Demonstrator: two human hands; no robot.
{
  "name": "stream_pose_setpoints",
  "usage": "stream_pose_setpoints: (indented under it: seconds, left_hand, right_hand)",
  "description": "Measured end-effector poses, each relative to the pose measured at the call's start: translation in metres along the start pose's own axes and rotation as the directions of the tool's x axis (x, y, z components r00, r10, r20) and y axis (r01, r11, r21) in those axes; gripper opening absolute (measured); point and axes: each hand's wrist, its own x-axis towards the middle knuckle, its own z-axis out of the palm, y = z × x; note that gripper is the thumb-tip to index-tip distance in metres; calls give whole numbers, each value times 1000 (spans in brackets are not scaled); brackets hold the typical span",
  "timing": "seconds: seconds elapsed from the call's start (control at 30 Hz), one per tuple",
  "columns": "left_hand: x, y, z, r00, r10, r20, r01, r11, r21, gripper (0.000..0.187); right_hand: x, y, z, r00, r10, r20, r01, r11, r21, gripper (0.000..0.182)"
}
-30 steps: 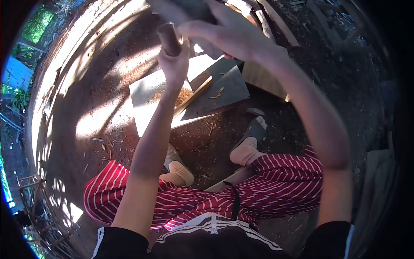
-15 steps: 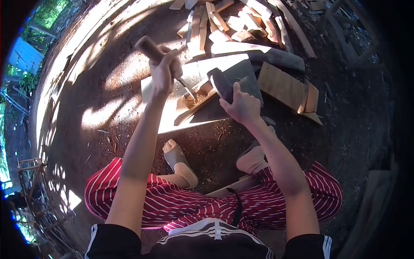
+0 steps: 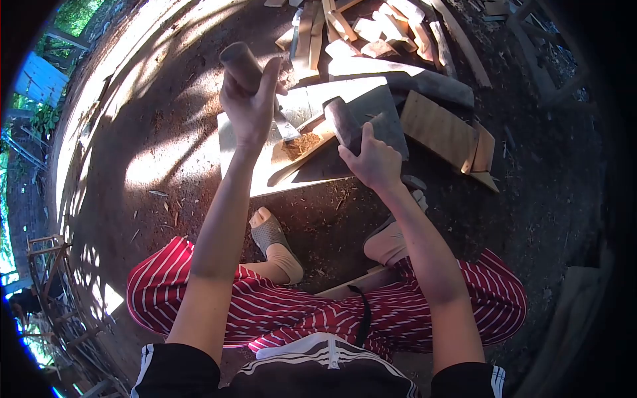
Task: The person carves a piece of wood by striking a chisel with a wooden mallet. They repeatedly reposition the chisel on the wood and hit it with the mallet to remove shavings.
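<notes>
My left hand (image 3: 249,113) is wrapped round the thick wooden handle of a chisel (image 3: 241,65). The chisel's flat metal blade slants down, its edge by a rough, chipped hollow in a piece of wood (image 3: 290,174); whether it touches is hard to tell. My right hand (image 3: 375,161) grips a dark wooden mallet (image 3: 342,122), raised to the right of the hollow and apart from the chisel. Beneath the worked piece lies a flat, pale board (image 3: 233,140), partly in bright sun.
Several wood offcuts (image 3: 378,48) are heaped beyond the board. A log (image 3: 424,87) lies along its far side, and a plank (image 3: 438,131) with smaller pieces sits to the right. My feet rest on the dirt floor (image 3: 318,232) in front.
My left hand has turned the chisel, so its broad blade face now shows, and the edge has shifted slightly left and up. The mallet has moved only a little.
</notes>
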Motion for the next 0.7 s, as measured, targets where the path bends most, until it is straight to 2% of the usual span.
stream_pose_setpoints:
  seconds: [0.07,0.1,0.13,0.2,0.33,0.47,0.53,0.6,0.67,0.7]
  left_hand:
    - [-1,1,5,984,-91,-155,44,958,-284,35]
    - [-1,14,1,969,-186,-161,139,953,-269,23]
    - [1,11,-1,969,-186,-161,139,954,-267,23]
    - [7,7,-3,945,-242,-219,117,877,-466,23]
    - [9,17,-4,915,-236,-326,111,927,-359,24]
    - [2,4,-7,889,-253,-382,107,925,-364,25]
    - [-3,12,-7,823,-270,-499,91,931,-354,29]
    - [-16,18,-14,830,-321,-456,150,916,-372,32]
    - [-24,14,-23,856,-216,-470,29,927,-374,44]
    - [-29,16,-25,874,-174,-454,29,951,-309,41]
  right_hand:
    - [0,0,2,999,-10,-32,10,1000,-10,51]
    - [0,1,3,999,-13,-31,13,1000,3,51]
    - [1,1,3,999,-15,-32,16,1000,16,51]
    - [1,2,3,999,-17,-35,18,1000,22,51]
    - [1,2,4,1000,-10,-28,11,999,40,51]
    - [0,4,5,999,-6,-37,8,999,43,51]
    - [0,4,6,998,-23,-53,26,998,49,51]
    - [1,5,6,998,-21,-55,24,998,50,51]
    - [-1,5,7,998,-20,-51,23,998,51,51]
    - [-1,5,7,998,-18,-59,21,998,52,50]
